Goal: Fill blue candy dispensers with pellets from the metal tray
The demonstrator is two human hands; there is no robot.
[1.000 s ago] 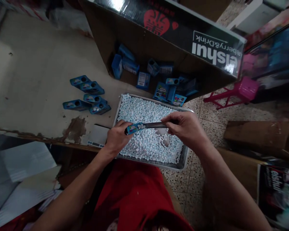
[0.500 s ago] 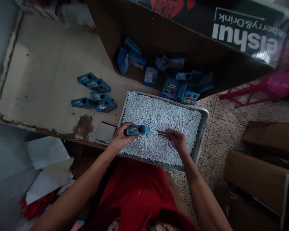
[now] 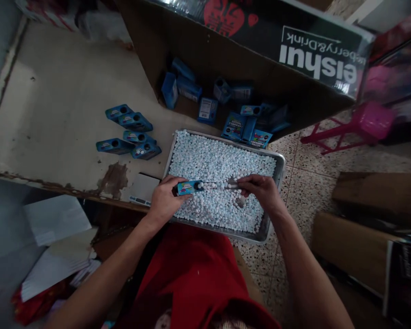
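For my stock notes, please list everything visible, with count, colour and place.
Held box: 1, blue, in left hand
Scoop: 1, grey, in right hand
Candies: many, pale blue and white, in tray
Tray: 1, silver, centre
Table boxes: 5, blue, on table
Scale: 1, pale, left of tray
Table: 1, whitish, left
Carton: 1, black and brown, beyond tray
Loose boxes: several, blue, in carton
Stool: 1, pink, right
Cardboard boxes: 2+, brown, right
Sheets: several, white, lower left
Floor: 1, speckled, right
Garment: 1, red, bottom centre
Left hand: 1, bare, on held box
Right hand: 1, bare, gripping scoop
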